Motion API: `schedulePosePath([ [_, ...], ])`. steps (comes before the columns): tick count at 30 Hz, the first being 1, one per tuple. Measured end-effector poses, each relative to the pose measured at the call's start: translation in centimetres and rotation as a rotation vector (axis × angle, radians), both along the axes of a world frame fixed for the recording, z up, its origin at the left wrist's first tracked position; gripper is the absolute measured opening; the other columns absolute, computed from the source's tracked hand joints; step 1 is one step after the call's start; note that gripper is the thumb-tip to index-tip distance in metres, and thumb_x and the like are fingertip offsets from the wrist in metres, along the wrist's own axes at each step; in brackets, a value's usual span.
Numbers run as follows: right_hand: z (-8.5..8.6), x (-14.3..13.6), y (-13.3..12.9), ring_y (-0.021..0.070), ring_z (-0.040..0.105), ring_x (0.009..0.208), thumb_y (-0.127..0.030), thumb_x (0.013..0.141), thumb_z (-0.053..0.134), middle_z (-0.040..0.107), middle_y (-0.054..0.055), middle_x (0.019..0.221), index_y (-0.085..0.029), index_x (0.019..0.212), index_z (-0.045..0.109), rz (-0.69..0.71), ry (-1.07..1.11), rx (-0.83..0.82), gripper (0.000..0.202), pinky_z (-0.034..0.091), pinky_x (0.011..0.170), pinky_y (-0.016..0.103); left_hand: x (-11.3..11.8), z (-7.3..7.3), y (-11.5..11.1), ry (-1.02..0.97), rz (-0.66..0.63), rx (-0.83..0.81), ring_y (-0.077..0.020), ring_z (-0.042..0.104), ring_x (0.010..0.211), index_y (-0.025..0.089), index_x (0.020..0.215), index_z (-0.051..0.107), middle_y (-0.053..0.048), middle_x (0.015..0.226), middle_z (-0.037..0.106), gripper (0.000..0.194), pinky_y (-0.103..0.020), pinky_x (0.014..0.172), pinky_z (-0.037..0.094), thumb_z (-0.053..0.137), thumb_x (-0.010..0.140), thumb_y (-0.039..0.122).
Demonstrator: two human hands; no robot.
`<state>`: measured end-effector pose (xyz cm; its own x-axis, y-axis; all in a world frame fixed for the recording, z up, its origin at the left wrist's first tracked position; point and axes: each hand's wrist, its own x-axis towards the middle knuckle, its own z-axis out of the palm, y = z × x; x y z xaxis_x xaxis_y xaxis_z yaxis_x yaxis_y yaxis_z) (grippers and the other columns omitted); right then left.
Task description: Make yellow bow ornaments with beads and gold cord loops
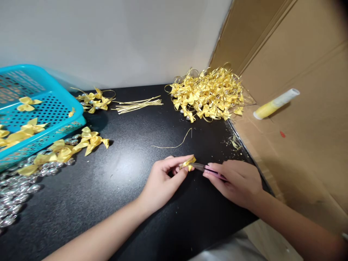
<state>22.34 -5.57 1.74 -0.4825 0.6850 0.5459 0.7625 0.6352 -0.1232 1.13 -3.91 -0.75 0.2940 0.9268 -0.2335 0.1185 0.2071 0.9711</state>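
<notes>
Near the middle of the black table, my left hand (165,177) pinches a small yellow ribbon bow (189,164) between thumb and fingertips. My right hand (236,181) is closed around pink-handled snips (199,166), and their dark metal tip touches the right side of the bow. Fingers partly hide the bow and most of the snips' handle. Just beyond my left hand lies a single curved gold cord (175,146), apart from both hands.
A blue basket (77,116) with yellow bows stands at left, beside silver beads (20,192) and loose bows (91,139). Behind are a small bow bunch (95,100), straight gold cords (138,105) and a large bow pile (209,94). Cardboard (304,145) with a tube (276,104) borders the right.
</notes>
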Motion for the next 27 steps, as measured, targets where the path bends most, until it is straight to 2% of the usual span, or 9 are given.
schedulePosePath([
  [5,0.0,0.0,0.0,0.0085,0.061,0.051,-0.027,0.088,0.064,0.067,-0.003,0.061,-0.019,0.082,0.063,-0.017,0.123,-0.196,0.010,0.044,0.053,0.021,0.0,0.0,-0.1,0.062,-0.011,0.059,-0.0182,0.060,0.078,0.023,0.115,0.072,-0.007,0.090,0.071,0.034,-0.030,0.071,0.044,0.064,0.083,0.027],
  [11,0.3,0.0,0.1,0.0075,0.063,0.053,-0.025,0.084,0.067,0.070,-0.004,0.065,-0.019,0.083,0.065,-0.046,0.221,-0.338,0.006,0.045,0.052,0.018,0.0,0.0,-0.3,0.076,-0.024,0.076,-0.0151,0.055,0.072,0.025,0.120,0.069,-0.006,0.088,0.069,0.038,-0.027,0.066,0.041,0.063,0.083,0.027],
  [19,-0.2,0.0,0.0,0.0088,0.065,0.052,-0.025,0.084,0.066,0.072,-0.002,0.066,-0.019,0.080,0.065,-0.067,0.249,-0.308,0.006,0.048,0.051,0.018,0.2,0.1,-0.1,0.037,-0.041,0.044,-0.0144,0.056,0.071,0.020,0.121,0.065,-0.003,0.083,0.068,0.038,-0.027,0.067,0.042,0.061,0.083,0.025],
  [27,0.5,1.4,-0.6,0.0102,0.066,0.050,-0.029,0.082,0.067,0.073,-0.001,0.065,-0.020,0.081,0.065,-0.252,0.335,-0.282,0.009,0.050,0.048,0.016,0.1,0.2,0.0,-0.029,-0.044,-0.010,-0.0142,0.059,0.072,0.020,0.115,0.065,-0.002,0.082,0.067,0.031,-0.027,0.067,0.043,0.059,0.085,0.025],
])
